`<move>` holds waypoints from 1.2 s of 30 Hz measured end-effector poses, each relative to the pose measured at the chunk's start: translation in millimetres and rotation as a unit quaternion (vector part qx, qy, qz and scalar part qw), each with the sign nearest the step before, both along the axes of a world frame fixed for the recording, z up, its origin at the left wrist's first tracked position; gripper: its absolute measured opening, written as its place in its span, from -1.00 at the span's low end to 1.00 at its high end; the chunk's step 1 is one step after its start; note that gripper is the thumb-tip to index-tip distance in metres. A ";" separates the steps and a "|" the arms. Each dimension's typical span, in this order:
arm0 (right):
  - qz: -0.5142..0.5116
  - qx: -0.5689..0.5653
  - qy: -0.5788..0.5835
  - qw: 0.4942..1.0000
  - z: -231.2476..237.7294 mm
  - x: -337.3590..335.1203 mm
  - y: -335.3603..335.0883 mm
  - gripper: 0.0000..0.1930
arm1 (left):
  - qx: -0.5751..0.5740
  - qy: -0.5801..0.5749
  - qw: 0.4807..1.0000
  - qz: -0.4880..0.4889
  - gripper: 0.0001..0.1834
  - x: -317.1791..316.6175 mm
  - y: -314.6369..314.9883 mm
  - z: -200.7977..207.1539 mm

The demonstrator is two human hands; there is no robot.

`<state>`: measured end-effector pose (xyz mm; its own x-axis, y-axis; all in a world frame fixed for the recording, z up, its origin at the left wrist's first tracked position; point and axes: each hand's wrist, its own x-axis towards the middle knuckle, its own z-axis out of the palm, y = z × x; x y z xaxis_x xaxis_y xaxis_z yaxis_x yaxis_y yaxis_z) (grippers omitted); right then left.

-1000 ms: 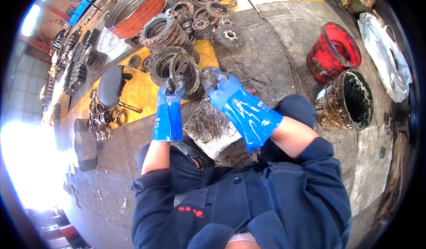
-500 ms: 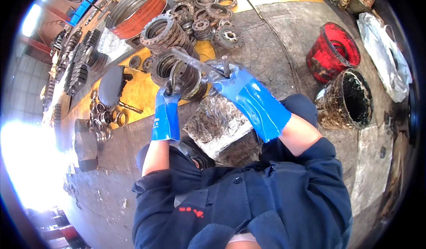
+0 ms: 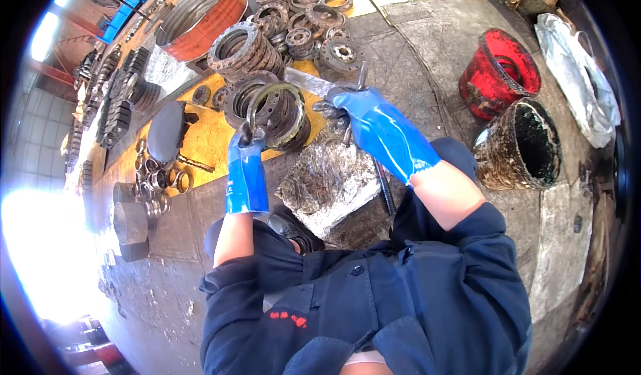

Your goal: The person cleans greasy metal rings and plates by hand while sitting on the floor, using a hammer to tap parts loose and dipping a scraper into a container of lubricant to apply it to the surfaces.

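My left hand (image 3: 247, 149), in a blue rubber glove with a dirty, dark fingertip area, is closed on the near edge of a greasy metal ring (image 3: 253, 111). The ring is tilted up in front of a stack of rusty flanged rings (image 3: 242, 94). My right hand (image 3: 350, 106), gloved alike, grips a flat-bladed scraper (image 3: 308, 81). Its blade points left toward the ring, apart from it. A short rod (image 3: 362, 74) sticks up by the right hand's knuckles. Below both hands sits a foil-like, grimy covered block (image 3: 327, 184).
Piled rusty rings and flanges (image 3: 314, 18) lie beyond. An orange-red drum section (image 3: 210, 31) stands far left. At right are a red bucket (image 3: 477, 84), a grimy bucket (image 3: 497, 151) and a white plastic bag (image 3: 574, 81). A dark rod (image 3: 385, 188) leans by the block.
My right hand and the scraper have drawn slightly right, away from the ring. The ring in my left hand now shows more of its round opening. The dark rod has come into sight.
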<state>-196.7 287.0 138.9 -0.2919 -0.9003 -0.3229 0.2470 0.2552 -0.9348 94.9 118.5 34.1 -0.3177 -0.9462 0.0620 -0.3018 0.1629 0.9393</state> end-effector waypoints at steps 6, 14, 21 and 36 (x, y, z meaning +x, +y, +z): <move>-0.016 0.044 -0.050 0.998 1.0 -4.0 10.3 -0.79 | 0.081 0.172 0.981 0.035 -0.65 -30.8 44.4 70.4; 0.087 0.060 -0.137 0.985 23.0 28.3 21.2 -0.71 | 0.125 0.279 0.951 0.051 -0.63 -16.8 33.5 68.4; 0.074 0.046 -0.179 0.980 10.7 38.6 6.9 -0.76 | 0.130 0.312 0.941 0.024 -0.67 -26.8 32.8 68.0; 0.105 0.033 0.056 0.992 18.9 28.7 19.6 -0.72 | 0.031 0.254 0.966 0.043 -0.68 -27.1 30.3 66.4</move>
